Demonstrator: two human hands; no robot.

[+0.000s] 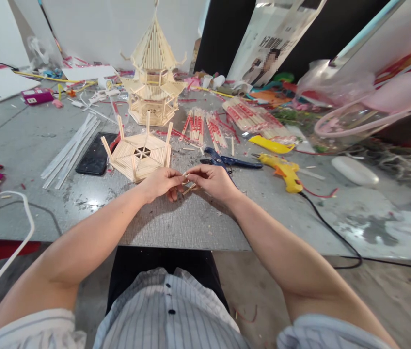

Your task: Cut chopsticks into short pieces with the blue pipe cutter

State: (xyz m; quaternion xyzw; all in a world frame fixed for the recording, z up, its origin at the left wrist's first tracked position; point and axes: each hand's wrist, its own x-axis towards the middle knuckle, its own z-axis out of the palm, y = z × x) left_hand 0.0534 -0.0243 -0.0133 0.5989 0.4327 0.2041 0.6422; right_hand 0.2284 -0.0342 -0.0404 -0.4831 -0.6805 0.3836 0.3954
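My left hand (162, 183) and my right hand (213, 180) meet low over the table, fingertips pinched close together. Between them are short wooden sticks (190, 188), mostly covered by the fingers; how they join cannot be made out. Just beyond my left hand lies a hexagonal stick frame (124, 154) with several upright posts and a dark opening at its centre. Blue-handled pliers (240, 162) rest behind my right hand. Farther back stands a pagoda model (153, 92) built from the same pale sticks.
To the right lie a yellow glue gun (284, 174) with a black cord, a yellow utility knife (271, 144) and a white oval object (354, 170). Left are a black phone (95, 157) and glue sticks (70, 151). Red-printed chopstick packets (251, 116) lie behind.
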